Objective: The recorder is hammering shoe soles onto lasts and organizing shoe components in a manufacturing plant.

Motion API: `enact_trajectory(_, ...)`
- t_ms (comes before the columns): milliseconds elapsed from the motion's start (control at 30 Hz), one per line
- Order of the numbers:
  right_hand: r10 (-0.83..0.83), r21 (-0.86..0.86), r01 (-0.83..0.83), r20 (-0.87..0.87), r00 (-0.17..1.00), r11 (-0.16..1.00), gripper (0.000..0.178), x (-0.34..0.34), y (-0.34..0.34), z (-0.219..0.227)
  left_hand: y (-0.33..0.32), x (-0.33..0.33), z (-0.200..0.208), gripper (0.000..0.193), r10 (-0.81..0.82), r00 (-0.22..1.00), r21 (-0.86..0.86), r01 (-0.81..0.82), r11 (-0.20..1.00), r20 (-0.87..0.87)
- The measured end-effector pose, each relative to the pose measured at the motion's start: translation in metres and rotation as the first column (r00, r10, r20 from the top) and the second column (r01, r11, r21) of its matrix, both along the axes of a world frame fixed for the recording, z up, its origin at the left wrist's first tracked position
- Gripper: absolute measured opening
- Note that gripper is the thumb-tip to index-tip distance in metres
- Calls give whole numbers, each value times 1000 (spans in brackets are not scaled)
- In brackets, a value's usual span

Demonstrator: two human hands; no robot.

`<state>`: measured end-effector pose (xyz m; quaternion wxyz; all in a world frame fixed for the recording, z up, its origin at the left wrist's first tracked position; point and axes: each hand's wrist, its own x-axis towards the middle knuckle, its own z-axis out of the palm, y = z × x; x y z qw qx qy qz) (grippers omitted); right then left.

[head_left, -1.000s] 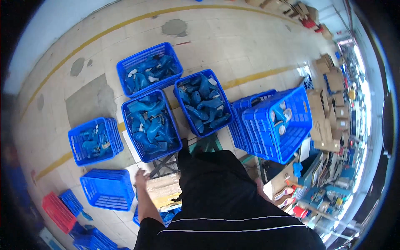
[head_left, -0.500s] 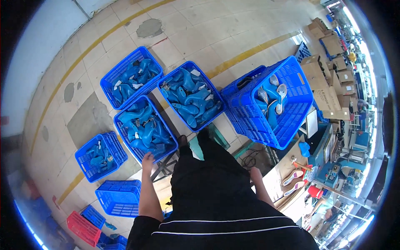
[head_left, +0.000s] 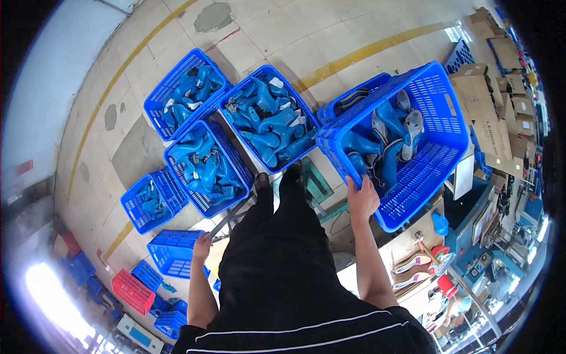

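Note:
My right hand [head_left: 363, 199] is closed over the near left corner of the rim of a raised blue plastic crate [head_left: 425, 171]. Inside that crate lie blue shoe lasts [head_left: 361, 143], some with pale soles or insoles facing up. Lower on the left, my left hand [head_left: 201, 245] has its fingers curled beside the end of a dark metal bar [head_left: 229, 220]; whether it grips the bar is hidden. Beyond that hand stands a blue crate [head_left: 230, 200] full of blue lasts.
Two more crates of lasts, a far left crate [head_left: 154, 94] and a middle crate [head_left: 308, 106], stand on the tiled floor. A smaller crate [head_left: 137, 219], a blue crate on its side [head_left: 177, 266] and a red crate [head_left: 133, 301] are at left. Cardboard boxes [head_left: 492, 141] line the right.
My right hand has come up from beside my body and taken hold of the raised crate's rim. My left hand has drawn back from the lasts crate. The view has shifted.

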<state>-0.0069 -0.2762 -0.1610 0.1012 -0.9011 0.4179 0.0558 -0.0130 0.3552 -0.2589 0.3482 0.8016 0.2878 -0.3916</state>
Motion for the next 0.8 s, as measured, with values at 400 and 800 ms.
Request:
enact_trajectory(400, 121, 390, -105, -16, 993, 915, 55, 12, -46, -8, -97, 27, 36, 42, -185, 961, -32, 195, 980, 205)
enact_trajectory(800, 125, 308, -114, -15, 992, 945, 55, 17, -41, -4, -65, 20, 26, 48, -152, 988, -9, 152, 988, 36)
